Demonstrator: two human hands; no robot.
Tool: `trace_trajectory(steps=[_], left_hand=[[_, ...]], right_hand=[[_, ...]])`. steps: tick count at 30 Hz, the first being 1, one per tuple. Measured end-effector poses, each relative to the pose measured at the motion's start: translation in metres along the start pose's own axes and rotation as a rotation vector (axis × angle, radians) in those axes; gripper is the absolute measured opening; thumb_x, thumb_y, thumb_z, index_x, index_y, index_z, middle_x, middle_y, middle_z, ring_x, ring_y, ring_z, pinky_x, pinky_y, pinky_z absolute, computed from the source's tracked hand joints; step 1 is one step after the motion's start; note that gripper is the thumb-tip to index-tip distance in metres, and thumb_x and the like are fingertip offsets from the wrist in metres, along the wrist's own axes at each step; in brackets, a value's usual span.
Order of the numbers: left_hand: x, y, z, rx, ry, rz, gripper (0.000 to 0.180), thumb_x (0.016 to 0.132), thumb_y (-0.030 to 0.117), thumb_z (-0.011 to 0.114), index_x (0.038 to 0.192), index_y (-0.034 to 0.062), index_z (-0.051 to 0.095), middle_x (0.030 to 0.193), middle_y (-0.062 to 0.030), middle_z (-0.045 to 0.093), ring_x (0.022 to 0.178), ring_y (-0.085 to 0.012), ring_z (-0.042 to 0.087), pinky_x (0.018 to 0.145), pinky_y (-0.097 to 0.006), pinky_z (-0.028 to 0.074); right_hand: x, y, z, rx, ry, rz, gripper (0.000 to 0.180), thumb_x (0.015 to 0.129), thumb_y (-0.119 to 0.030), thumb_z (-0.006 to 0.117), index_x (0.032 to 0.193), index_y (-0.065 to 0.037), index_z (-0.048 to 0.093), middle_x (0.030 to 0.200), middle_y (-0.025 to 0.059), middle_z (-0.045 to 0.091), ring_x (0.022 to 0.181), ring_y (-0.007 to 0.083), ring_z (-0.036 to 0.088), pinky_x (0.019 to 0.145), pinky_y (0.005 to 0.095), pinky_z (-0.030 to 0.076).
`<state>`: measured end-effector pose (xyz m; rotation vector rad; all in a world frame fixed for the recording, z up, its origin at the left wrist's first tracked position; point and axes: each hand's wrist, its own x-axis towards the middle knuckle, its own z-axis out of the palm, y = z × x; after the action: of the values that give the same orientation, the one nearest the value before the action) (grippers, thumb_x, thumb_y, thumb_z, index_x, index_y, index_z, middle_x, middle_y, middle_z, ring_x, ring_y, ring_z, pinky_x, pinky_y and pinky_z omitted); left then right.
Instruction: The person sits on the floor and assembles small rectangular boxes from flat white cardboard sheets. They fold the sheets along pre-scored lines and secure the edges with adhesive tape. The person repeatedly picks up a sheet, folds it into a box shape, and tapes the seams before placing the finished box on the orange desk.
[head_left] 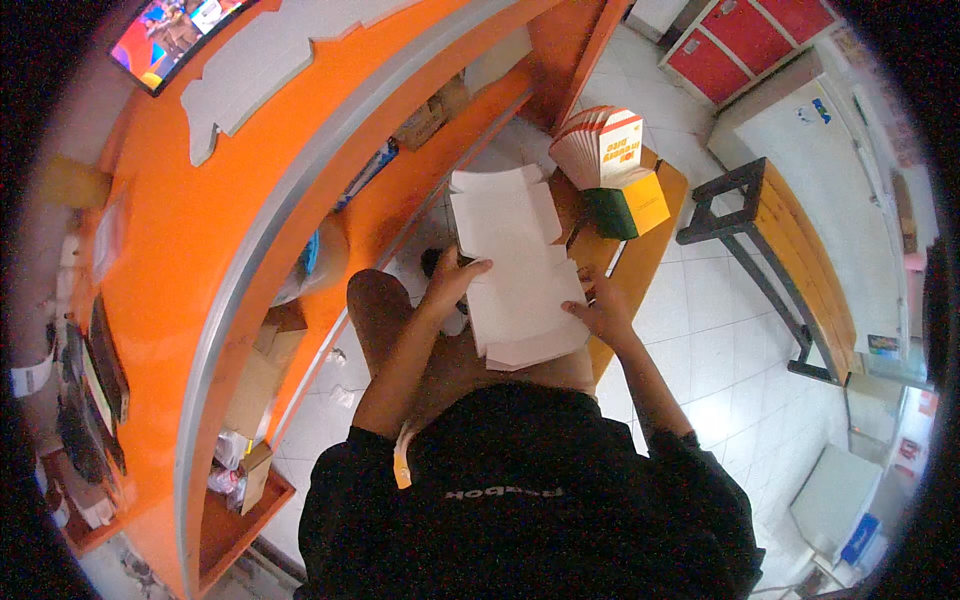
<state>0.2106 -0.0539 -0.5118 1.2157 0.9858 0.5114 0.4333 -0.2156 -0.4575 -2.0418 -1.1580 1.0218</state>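
Note:
A partly folded white cardboard box (515,265) lies across my lap, its plain inner side up and its flaps spread. My left hand (455,285) grips its left edge, thumb on top and fingers underneath. On the opposite edge, near the lower right, my right hand (602,308) holds the cardboard with the thumb over the side. Ahead to the right, a fanned stack of flat printed cartons (598,150) in white, red and orange stands on a wooden bench (655,240). A green and yellow box (630,208) sits against the stack's near side.
To my left curves an orange counter (260,160) with open shelves holding cardboard boxes (262,385) and bags. A screen (170,40) stands at the far left. Another wooden bench with a dark metal frame (800,260) stands at the right, beside a white freezer (800,120). Red cabinets (735,45) are behind.

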Motion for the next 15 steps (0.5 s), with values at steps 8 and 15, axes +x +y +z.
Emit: trace_trajectory(steps=[8, 15], left_hand=[[-0.020, -0.006, 0.002, 0.299, 0.178, 0.238, 0.043, 0.076, 0.014, 0.069, 0.116, 0.0027, 0.054, 0.103, -0.0113, 0.063, 0.096, -0.0239, 0.060, 0.083, -0.034, 0.046], [-0.036, -0.008, 0.006, 0.218, 0.042, 0.156, 0.038, 0.076, 0.014, 0.070, 0.110, 0.0045, 0.056, 0.106, -0.0145, 0.062, 0.098, -0.0283, 0.059, 0.085, -0.037, 0.045]], right_hand=[[0.006, 0.001, -0.006, 0.154, -0.092, 0.039, 0.053, 0.070, -0.014, 0.075, 0.115, -0.002, 0.051, 0.102, 0.0179, 0.062, 0.090, 0.0298, 0.063, 0.076, 0.0363, 0.051], [0.008, -0.008, -0.007, 0.066, -0.069, -0.009, 0.046, 0.073, -0.011, 0.072, 0.113, -0.001, 0.051, 0.100, 0.0137, 0.062, 0.089, 0.0241, 0.062, 0.077, 0.0336, 0.050]])
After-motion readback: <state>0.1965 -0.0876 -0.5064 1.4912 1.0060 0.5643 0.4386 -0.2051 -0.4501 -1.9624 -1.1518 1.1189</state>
